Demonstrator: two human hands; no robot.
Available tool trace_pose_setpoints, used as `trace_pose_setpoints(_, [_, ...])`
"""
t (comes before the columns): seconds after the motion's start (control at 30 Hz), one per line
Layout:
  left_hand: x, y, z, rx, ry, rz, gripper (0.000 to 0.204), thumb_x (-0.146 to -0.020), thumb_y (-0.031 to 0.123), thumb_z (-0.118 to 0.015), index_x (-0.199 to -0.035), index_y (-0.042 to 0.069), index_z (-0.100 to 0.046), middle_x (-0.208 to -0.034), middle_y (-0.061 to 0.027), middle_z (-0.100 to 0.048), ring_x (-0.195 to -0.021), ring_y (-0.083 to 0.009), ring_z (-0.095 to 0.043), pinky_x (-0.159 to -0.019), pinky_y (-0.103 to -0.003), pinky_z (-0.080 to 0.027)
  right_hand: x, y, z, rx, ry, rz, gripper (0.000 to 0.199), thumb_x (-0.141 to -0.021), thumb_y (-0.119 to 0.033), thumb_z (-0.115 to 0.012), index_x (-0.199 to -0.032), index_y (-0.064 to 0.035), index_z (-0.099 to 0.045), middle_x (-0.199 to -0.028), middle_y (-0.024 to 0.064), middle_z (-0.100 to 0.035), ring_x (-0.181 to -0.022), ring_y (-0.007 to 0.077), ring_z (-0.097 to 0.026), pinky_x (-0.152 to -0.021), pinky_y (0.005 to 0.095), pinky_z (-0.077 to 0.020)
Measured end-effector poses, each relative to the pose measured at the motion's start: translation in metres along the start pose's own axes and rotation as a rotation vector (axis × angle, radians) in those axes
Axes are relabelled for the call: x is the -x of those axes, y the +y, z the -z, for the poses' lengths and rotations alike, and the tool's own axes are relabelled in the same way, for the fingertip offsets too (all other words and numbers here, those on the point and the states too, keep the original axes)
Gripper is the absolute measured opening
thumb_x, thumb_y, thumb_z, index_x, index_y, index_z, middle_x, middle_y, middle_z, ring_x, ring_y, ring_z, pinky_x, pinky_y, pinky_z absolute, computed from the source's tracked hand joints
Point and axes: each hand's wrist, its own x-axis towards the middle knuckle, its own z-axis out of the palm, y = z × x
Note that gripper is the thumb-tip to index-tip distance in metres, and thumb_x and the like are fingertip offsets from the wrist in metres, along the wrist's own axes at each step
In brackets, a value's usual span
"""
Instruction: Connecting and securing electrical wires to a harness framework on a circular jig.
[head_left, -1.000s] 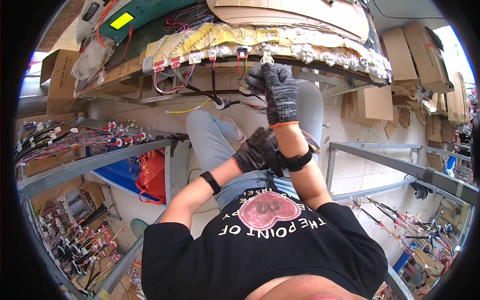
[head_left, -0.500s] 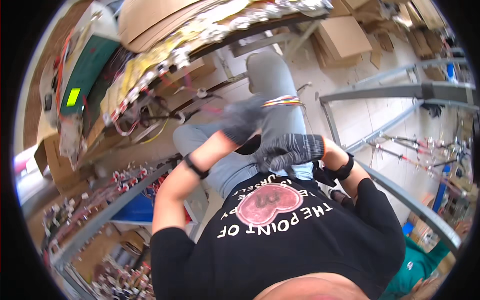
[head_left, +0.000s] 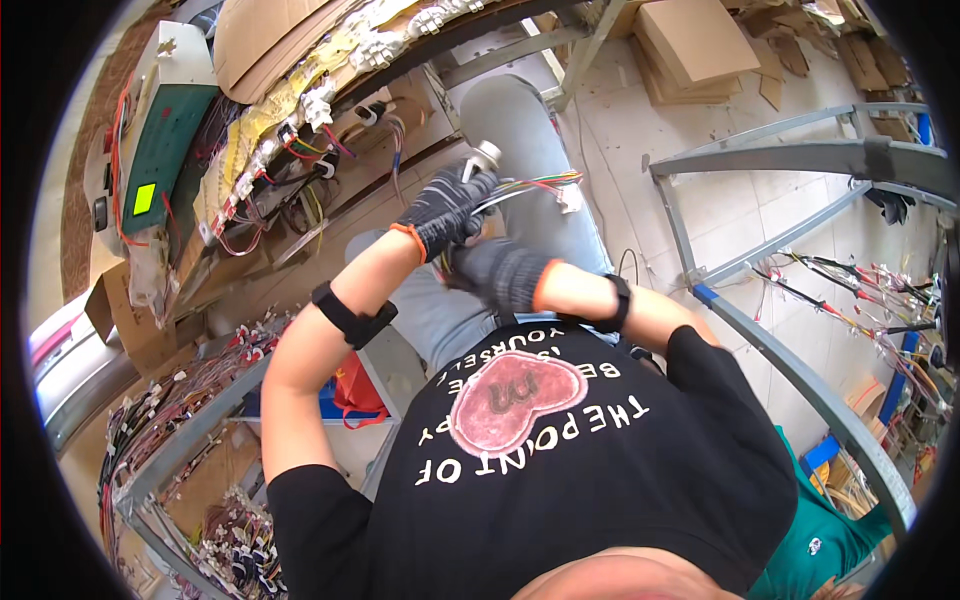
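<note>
My left hand (head_left: 446, 212), in a dark grey knit glove with an orange cuff, is closed round a wire harness (head_left: 535, 184) above my lap. Its thin multicoloured wires run to the right and end at a small white connector (head_left: 571, 199). A silvery, round-ended piece (head_left: 487, 154) sticks up beside the fingers of that hand; its kind is unclear. Just below and nearer to me, my right hand (head_left: 497, 274), gloved the same way, is smeared by motion. Its fingers point left under the left hand, and whatever they hold is hidden.
At the far left, a bench (head_left: 262, 135) carries wires and white connectors, beside a green-fronted device (head_left: 160, 165) with a lit display. Metal frame rails (head_left: 800, 155) stand at the right, hung with wire harnesses (head_left: 835, 300). Cardboard boxes (head_left: 695, 45) lie at the back. A person's green sleeve (head_left: 830, 530) shows lower right.
My left hand has moved left and now shows clearly round the harness. My right hand has shifted left and turned to face the left hand. The harness end has moved slightly left.
</note>
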Motion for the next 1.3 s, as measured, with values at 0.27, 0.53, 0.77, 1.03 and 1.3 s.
trace_pose_setpoints(0.27, [-0.025, -0.042, -0.021, 0.256, 0.254, -0.509, 0.017, -0.086, 0.011, -0.055, -0.1, 0.002, -0.053, -0.079, -0.0038, -0.057, -0.068, -0.0124, -0.056, -0.065, -0.026, -0.047, 0.029, 0.085, 0.073, -0.256, 0.565, -0.779, 0.037, -0.083, -0.032, -0.06, -0.1, 0.0006, -0.057, -0.072, 0.0112, -0.062, -0.059, 0.0225, -0.06, -0.056, 0.033, -0.0478])
trace_pose_setpoints(0.53, [-0.019, -0.036, -0.027, 0.63, 0.493, -0.819, 0.029, -0.085, 0.007, -0.055, -0.112, -0.001, -0.048, -0.097, -0.0067, -0.059, -0.088, -0.0133, -0.058, -0.077, -0.026, -0.047, -0.043, 0.046, 0.105, -0.604, 0.794, 0.019, 0.028, -0.076, -0.003, -0.068, -0.098, -0.0005, -0.051, -0.085, 0.0103, -0.06, -0.071, 0.0121, -0.058, -0.066, 0.0254, -0.0487])
trace_pose_setpoints(0.77, [-0.027, -0.027, 0.014, 0.808, 0.47, -0.769, 0.041, -0.095, 0.037, -0.04, -0.091, 0.0, -0.055, -0.081, -0.0083, -0.062, -0.074, -0.0155, -0.06, -0.068, -0.028, -0.049, -0.087, 0.018, 0.12, -0.535, 0.712, -0.051, 0.024, -0.079, -0.001, -0.065, -0.093, -0.006, -0.046, -0.081, 0.0015, -0.056, -0.072, 0.0087, -0.056, -0.063, 0.0222, -0.0468])
trace_pose_setpoints(1.03, [-0.038, 0.005, 0.029, 1.101, 0.42, -0.796, 0.05, -0.095, 0.044, -0.034, -0.083, 0.002, -0.059, -0.072, -0.0089, -0.063, -0.064, -0.0162, -0.06, -0.065, -0.03, -0.051, -0.107, 0.004, 0.127, -0.827, 0.564, -0.105, 0.018, -0.088, -0.009, -0.056, -0.104, -0.0008, -0.057, -0.087, 0.0054, -0.064, -0.073, 0.008, -0.058, -0.065, 0.0236, -0.0474])
trace_pose_setpoints(1.3, [-0.03, 0.018, 0.029, 1.069, 0.376, -0.834, 0.05, -0.096, 0.042, -0.03, -0.087, 0.002, -0.06, -0.073, -0.0065, -0.063, -0.065, -0.0137, -0.059, -0.063, -0.027, -0.05, -0.111, 0.003, 0.124, -0.933, 0.686, -0.147, 0.016, -0.087, -0.009, -0.057, -0.098, 0.0014, -0.058, -0.086, 0.0106, -0.064, -0.073, 0.0149, -0.063, -0.06, 0.0245, -0.0503])
